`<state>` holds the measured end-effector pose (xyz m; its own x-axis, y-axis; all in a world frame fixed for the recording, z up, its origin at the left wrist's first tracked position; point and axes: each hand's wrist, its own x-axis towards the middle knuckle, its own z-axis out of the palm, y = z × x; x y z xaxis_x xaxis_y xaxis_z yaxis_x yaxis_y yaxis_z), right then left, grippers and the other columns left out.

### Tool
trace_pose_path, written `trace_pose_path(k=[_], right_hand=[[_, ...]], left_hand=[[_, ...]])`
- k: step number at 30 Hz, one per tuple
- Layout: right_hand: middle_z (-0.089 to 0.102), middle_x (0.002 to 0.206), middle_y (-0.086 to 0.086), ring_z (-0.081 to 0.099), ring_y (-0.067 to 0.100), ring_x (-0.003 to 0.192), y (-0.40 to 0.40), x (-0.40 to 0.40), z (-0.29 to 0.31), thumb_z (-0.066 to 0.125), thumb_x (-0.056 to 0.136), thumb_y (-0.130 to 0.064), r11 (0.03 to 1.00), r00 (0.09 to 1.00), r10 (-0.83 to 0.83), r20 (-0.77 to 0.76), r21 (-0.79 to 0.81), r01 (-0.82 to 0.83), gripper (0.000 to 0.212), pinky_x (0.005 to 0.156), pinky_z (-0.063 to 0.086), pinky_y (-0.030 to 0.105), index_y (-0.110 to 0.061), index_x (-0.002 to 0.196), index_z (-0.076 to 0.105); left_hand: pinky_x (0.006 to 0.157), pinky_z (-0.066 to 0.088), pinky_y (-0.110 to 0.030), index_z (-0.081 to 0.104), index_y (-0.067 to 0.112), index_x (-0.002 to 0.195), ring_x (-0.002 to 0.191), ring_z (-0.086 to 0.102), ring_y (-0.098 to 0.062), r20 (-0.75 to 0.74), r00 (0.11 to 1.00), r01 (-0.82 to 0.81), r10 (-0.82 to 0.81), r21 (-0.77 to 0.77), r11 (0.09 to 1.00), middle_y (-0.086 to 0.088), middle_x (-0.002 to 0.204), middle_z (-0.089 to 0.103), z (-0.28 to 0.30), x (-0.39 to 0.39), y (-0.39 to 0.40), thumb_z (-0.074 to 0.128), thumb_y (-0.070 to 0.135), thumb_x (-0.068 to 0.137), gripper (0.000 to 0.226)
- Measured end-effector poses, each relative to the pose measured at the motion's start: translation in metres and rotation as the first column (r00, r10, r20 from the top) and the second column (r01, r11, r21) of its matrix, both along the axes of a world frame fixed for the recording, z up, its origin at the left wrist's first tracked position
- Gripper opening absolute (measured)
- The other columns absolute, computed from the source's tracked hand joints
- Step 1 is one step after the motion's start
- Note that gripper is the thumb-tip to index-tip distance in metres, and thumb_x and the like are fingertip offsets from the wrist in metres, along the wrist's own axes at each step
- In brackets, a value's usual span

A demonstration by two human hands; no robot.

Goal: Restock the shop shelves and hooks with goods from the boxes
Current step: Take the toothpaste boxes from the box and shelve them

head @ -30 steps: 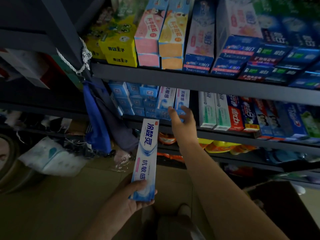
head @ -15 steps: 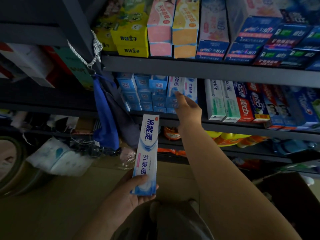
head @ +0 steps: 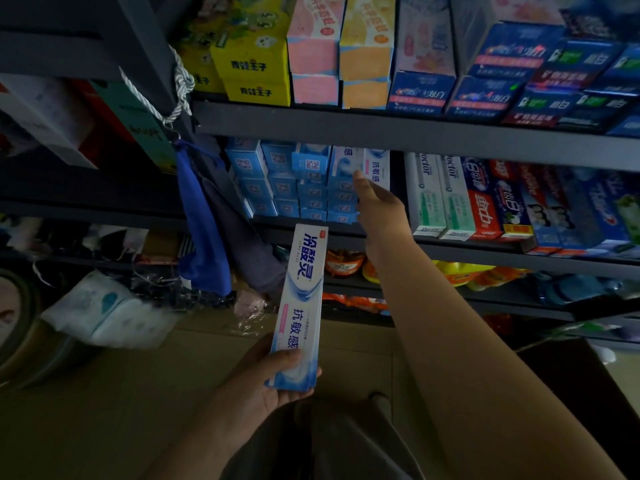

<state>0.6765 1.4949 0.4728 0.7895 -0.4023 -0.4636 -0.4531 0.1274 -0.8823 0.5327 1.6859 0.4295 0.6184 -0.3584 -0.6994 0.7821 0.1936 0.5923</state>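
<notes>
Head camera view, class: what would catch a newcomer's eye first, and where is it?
Most striking is the long white-and-blue toothpaste box, held upright at centre by the left hand gripping its lower end. Next, the right hand reaches up to matching boxes standing on the middle shelf, its fingers touching them. Bright yellow boxes glow on the top shelf, upper left.

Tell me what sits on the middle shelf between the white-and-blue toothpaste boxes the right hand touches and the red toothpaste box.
Head view: two upright white Doctor boxes fill most of that stretch, after a dark gap.
</notes>
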Motion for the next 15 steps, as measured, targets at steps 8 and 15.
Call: trace_pose_path(k=[8, 15], right_hand=[[0.066, 0.104, -0.006, 0.062, 0.005, 0.089, -0.022, -0.136, -0.024, 0.057, 0.083, -0.055, 0.983, 0.973, 0.184, -0.139, 0.047, -0.180, 0.042, 0.071, 0.051, 0.019, -0.022, 0.109, 0.057], [0.072, 0.108, 0.005, 0.070, 0.017, 0.098, -0.039, -0.175, -0.032, 0.070, 0.064, -0.037, 0.924, 0.986, 0.158, -0.057, 0.360, -0.127, 0.065, 0.082, 0.056, 0.029, -0.015, 0.123, 0.058]], left_hand=[[0.075, 0.057, -0.036, 0.062, 0.013, 0.110, 0.088, 0.072, -0.023, 0.045, 0.999, 0.030, -0.029, -0.012, 0.999, -0.010, 0.098, 0.074, 0.006, 0.003, -0.052, 0.069, 0.011, 0.060, 0.050], [0.078, 0.051, -0.033, 0.065, 0.017, 0.106, 0.095, 0.069, -0.020, 0.083, 0.997, 0.004, -0.003, -0.017, 1.000, -0.005, 0.094, 0.075, 0.014, 0.015, -0.106, 0.075, 0.018, 0.062, 0.044]])
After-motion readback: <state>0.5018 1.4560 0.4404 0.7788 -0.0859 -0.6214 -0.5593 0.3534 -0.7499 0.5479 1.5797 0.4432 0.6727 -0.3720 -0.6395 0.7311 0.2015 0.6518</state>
